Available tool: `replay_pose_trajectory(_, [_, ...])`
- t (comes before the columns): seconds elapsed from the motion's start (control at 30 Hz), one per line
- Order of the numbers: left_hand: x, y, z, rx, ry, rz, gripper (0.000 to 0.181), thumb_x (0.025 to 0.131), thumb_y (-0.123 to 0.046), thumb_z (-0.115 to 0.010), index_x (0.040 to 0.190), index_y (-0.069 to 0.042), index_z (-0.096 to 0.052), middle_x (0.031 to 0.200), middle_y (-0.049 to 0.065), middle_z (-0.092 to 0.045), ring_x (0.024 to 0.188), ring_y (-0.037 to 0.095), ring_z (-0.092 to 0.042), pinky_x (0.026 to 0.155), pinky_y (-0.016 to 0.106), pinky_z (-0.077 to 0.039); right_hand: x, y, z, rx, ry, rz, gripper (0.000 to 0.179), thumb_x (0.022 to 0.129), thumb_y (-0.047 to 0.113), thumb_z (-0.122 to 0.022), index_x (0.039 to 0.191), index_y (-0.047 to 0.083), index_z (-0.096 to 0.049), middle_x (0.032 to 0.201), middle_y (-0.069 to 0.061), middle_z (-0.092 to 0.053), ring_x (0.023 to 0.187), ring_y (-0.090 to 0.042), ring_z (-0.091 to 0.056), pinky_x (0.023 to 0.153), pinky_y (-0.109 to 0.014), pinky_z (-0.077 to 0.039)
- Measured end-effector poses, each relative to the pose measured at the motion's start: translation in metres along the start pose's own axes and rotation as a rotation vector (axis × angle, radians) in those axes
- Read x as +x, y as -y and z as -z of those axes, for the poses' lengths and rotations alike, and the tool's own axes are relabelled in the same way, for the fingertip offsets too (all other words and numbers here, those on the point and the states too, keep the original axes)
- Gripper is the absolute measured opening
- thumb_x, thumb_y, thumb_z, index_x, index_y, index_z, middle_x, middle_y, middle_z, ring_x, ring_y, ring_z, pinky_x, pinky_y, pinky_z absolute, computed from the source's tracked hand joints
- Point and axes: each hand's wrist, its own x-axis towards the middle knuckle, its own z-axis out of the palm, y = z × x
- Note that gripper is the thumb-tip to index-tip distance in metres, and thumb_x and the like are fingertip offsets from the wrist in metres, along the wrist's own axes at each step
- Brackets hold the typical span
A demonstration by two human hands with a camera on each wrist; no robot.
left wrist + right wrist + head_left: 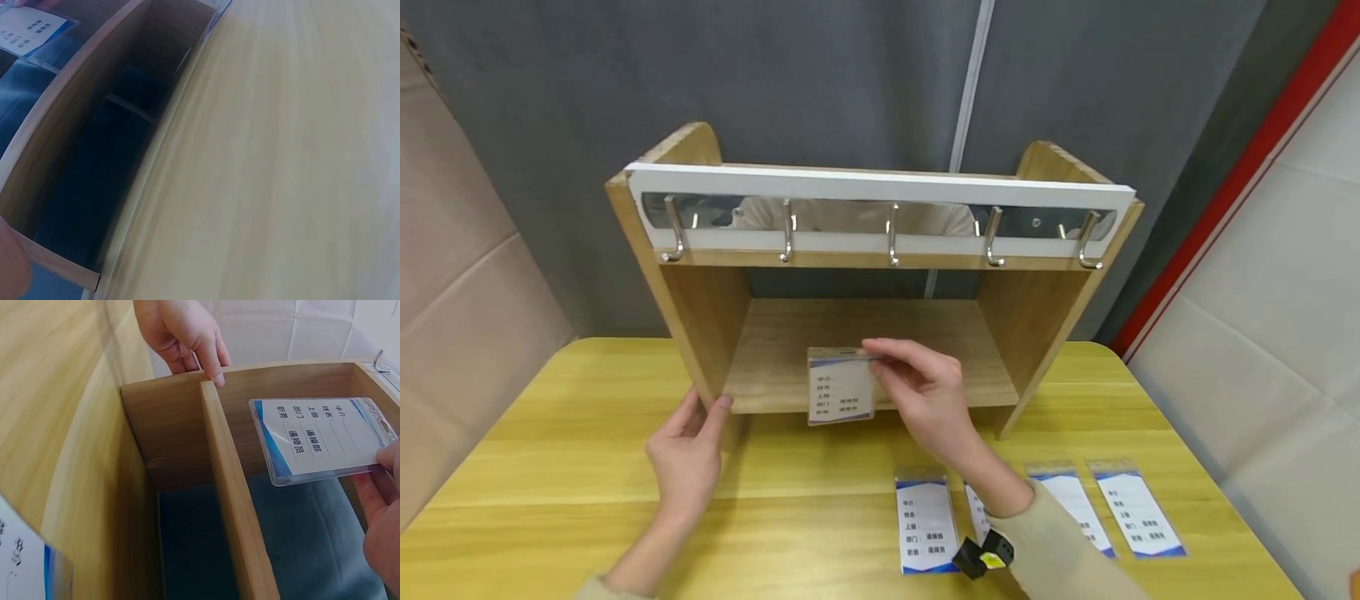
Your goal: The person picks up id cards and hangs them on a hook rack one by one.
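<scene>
My right hand (928, 396) pinches a clear-sleeved ID badge (841, 392) by its slotted top corner. In the head view the badge hangs upright before the front edge of the wooden rack's lower shelf (767, 367), below the hooks. The right wrist view shows its printed face (319, 437), with a blue band at each end. My left hand (688, 450) grips the lower front of the rack's left side panel (692, 333). One fingertip touches the shelf's end in the right wrist view. Only a bit of that hand (12, 265) enters the left wrist view.
Several similar badges (925, 525) lie in a row on the yellow wood-grain table (550, 467), one partly hidden by my right forearm. Metal hooks (892, 233) stick out from the white-framed strip across the rack's top. A grey curtain (850, 83) hangs behind.
</scene>
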Motion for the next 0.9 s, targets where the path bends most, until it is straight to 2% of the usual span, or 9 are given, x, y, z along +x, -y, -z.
replay_pose_trajectory(0.43, [-0.001,-0.002,0.001,0.004,0.007,0.001,0.040,0.094,0.007,-0.070,0.132,0.000,-0.064,0.130,0.024,-0.061,0.106,0.000,-0.068,0.091,0.023,-0.058,0.012,0.002,-0.011,0.016,-0.037,0.061,0.028,0.086,-0.025,-0.065,0.110,-0.011,-0.070,0.105,-0.023,-0.073,0.102,-0.020,-0.071,0.090,-0.037,-0.064])
replay_pose_trajectory(0.9, [0.000,-0.001,0.000,-0.005,0.011,0.008,0.039,0.093,0.007,-0.071,0.132,0.001,-0.064,0.129,0.023,-0.061,0.107,0.000,-0.068,0.092,0.022,-0.058,0.029,0.001,-0.016,-0.024,-0.047,0.113,0.027,0.087,-0.023,-0.066,0.110,-0.010,-0.070,0.106,-0.022,-0.074,0.100,-0.024,-0.072,0.089,-0.037,-0.065])
